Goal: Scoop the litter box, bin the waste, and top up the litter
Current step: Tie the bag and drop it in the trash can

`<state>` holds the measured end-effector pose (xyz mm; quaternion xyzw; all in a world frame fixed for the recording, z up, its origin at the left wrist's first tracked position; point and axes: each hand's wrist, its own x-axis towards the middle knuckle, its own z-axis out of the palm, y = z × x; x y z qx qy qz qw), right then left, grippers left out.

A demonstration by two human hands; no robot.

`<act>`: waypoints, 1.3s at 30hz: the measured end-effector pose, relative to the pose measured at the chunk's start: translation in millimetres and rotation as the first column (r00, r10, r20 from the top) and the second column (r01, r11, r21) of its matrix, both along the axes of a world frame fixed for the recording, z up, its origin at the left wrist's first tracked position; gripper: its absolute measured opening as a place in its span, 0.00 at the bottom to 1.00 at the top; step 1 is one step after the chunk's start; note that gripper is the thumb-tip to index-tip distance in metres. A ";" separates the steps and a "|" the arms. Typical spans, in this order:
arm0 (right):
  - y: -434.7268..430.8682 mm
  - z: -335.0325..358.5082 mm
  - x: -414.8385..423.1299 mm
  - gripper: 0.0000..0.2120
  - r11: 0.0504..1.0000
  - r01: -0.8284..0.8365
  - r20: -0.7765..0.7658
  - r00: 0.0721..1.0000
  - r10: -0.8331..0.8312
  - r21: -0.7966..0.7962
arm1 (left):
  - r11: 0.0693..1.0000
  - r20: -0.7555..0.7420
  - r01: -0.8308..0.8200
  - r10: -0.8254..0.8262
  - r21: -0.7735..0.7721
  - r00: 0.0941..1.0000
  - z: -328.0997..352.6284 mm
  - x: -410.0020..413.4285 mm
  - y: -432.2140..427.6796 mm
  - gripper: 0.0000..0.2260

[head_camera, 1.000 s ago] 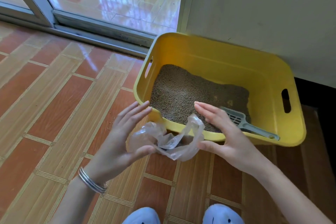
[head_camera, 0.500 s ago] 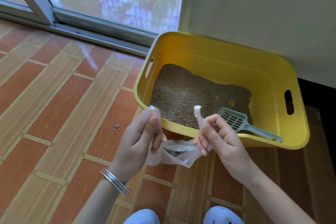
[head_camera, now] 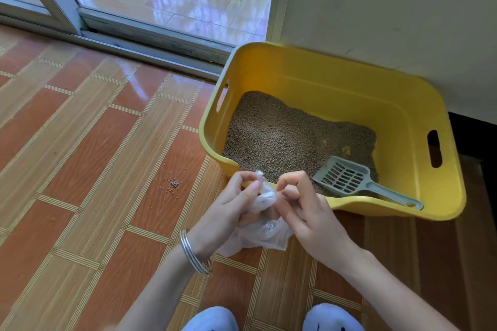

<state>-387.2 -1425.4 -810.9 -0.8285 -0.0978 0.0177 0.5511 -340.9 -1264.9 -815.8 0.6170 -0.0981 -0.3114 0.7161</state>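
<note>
Scoop (head_camera: 347, 177) handle toward lower right

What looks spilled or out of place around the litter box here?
A small cluster of litter granules lies loose on the tiled floor, left of the yellow litter box. Everything else looks in order: the scoop rests inside the box on the litter.

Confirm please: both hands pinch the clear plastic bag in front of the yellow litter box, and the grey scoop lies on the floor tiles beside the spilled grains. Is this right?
Not quite. The head view shows the grey scoop lying inside the yellow litter box, on the litter, not on the floor tiles. The rest holds: both hands, left and right, pinch the clear plastic bag.
</note>
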 end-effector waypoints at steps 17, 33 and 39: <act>-4.5 2.8 1.9 0.16 0.894 0.017 -0.294 0.947 0.130 0.448 | 0.964 0.290 -0.267 0.259 -0.014 0.921 0.5 -4.5 -3.1 0.08; -7.4 10.3 6.6 0.13 0.970 0.156 -0.233 0.966 -0.110 0.187 | 0.991 0.342 -0.094 0.058 0.091 0.938 -2.3 -1.3 19.6 0.09; -2.5 0.5 2.8 0.12 0.984 0.148 0.009 0.989 -0.150 0.098 | 0.958 0.281 0.045 -0.128 0.284 0.951 -4.2 8.0 17.2 0.10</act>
